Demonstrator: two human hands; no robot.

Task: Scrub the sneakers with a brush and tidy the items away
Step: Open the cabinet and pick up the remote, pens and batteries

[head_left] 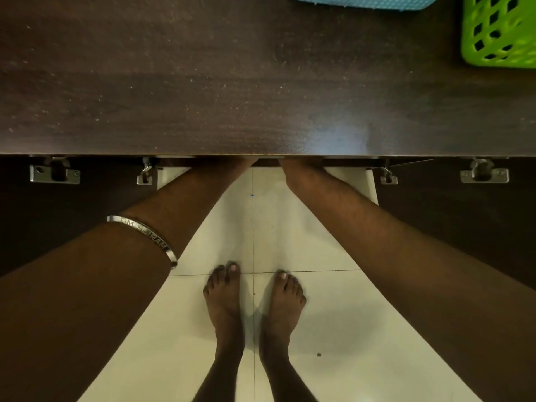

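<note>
Top-down view: both forearms reach under the dark wooden countertop (203, 82), the left hand (246, 162) and right hand (285, 163) hidden past its edge, grip indeterminable; no sneakers or brush visible; green basket (499, 33) at far right, bare feet (226, 297) on white tile.

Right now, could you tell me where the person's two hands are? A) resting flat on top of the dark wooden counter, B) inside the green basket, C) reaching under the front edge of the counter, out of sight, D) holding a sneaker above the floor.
C: both forearms run up to the counter edge, where the left hand and right hand vanish beneath it.
</note>
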